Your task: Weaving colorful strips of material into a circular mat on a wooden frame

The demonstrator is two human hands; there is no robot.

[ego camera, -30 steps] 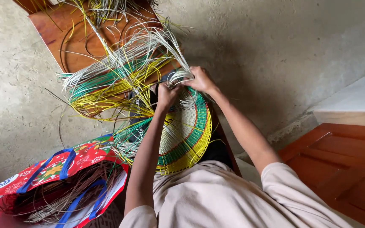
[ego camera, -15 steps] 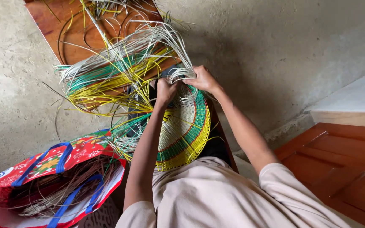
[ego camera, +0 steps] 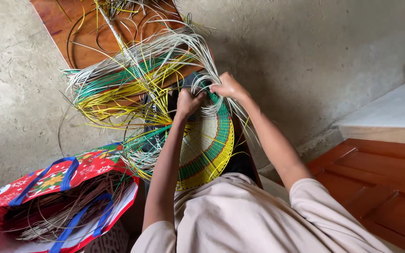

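Woven piece: one round mat (ego camera: 207, 145) in green, yellow and white, on the lap, loose strands (ego camera: 132, 70) fanning outward.
Hands: two; left hand (ego camera: 188, 100) and right hand (ego camera: 228, 86) both closed on strands at its far rim.
Bag: one red bag (ego camera: 48, 178), left.
Change: hands stayed put; view shifted slightly.

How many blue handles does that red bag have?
2. On the red bag, one blue handle arches over the near rim at upper left; the other blue handle loops at the lower right rim. The bag's far side runs out of frame, so more could be hidden.
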